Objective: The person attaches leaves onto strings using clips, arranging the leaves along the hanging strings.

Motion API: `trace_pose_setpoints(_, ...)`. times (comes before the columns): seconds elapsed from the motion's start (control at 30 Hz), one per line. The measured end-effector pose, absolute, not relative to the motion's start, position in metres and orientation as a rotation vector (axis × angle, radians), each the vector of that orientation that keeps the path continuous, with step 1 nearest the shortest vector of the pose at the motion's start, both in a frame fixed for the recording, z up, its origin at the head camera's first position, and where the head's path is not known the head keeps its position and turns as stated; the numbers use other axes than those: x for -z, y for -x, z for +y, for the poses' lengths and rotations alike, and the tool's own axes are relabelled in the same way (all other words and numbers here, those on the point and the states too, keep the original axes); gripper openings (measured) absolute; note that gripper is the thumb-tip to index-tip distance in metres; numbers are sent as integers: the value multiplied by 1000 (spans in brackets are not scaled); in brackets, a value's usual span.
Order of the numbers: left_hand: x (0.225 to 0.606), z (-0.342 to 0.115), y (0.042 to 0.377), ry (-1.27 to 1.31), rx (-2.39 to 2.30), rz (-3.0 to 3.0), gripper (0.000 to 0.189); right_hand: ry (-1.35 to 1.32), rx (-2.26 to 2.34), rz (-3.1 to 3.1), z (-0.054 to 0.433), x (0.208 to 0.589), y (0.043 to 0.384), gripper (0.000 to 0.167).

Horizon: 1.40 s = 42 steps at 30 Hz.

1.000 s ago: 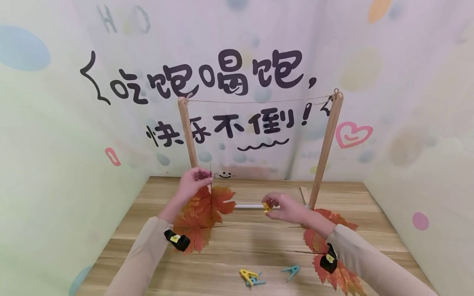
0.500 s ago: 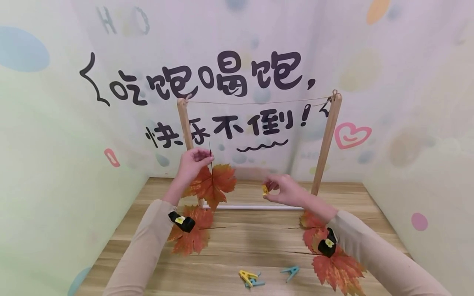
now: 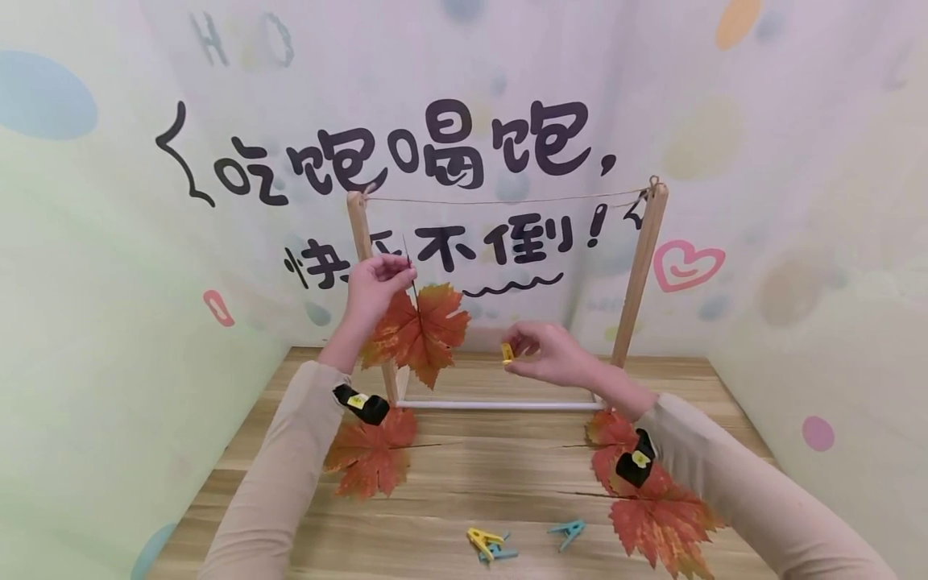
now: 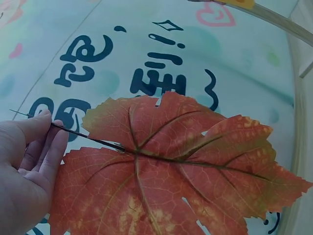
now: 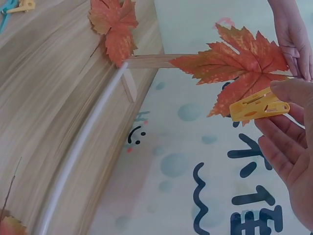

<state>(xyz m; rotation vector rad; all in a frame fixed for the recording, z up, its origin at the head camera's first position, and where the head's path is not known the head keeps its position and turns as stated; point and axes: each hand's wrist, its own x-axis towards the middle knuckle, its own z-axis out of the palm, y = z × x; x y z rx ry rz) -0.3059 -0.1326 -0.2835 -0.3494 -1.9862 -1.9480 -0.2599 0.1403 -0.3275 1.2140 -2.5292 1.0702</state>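
Observation:
My left hand (image 3: pixel 379 292) pinches the thin dark stem of an orange-red maple leaf (image 3: pixel 424 330), which hangs below the fingers near the left post. In the left wrist view the leaf (image 4: pixel 171 161) spreads wide, its stem between thumb and fingers. To the right, my right hand (image 3: pixel 551 354) holds a yellow clothespin (image 3: pixel 507 354) between thumb and fingers; the right wrist view shows the clothespin (image 5: pixel 259 105) in side view. Above both hands, a thin string (image 3: pixel 500 201) runs between the tops of two wooden posts (image 3: pixel 640 274). Neither leaf nor clothespin touches the string.
A white rod (image 3: pixel 500 405) joins the posts low down. One maple leaf (image 3: pixel 373 455) lies on the wooden table (image 3: pixel 500 475) at left, more leaves (image 3: pixel 663 515) at right. Near the front lie a yellow clothespin (image 3: pixel 484 541) and blue clothespins (image 3: pixel 569 532).
My left hand has lifted the maple leaf from near the tabletop toward the string. My right hand has risen too and shifted slightly left with the yellow clothespin.

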Motion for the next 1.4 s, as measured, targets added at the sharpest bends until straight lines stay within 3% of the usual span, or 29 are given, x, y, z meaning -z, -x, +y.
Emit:
trace_pose_setpoints(0.33,260,-127,310,394,1923,-1954,27,-1274,-1116,-2463,131,308,265,33)
trace_pose_setpoints(1.07,244,-119,325,62,1966,-1870,28,-1246,-1191,-2373,102,260,273,24)
trace_pose_setpoints(1.4,248,-115,330,66,1893,-1879,25,-1147,-1239,-2367,96,230,281,27)
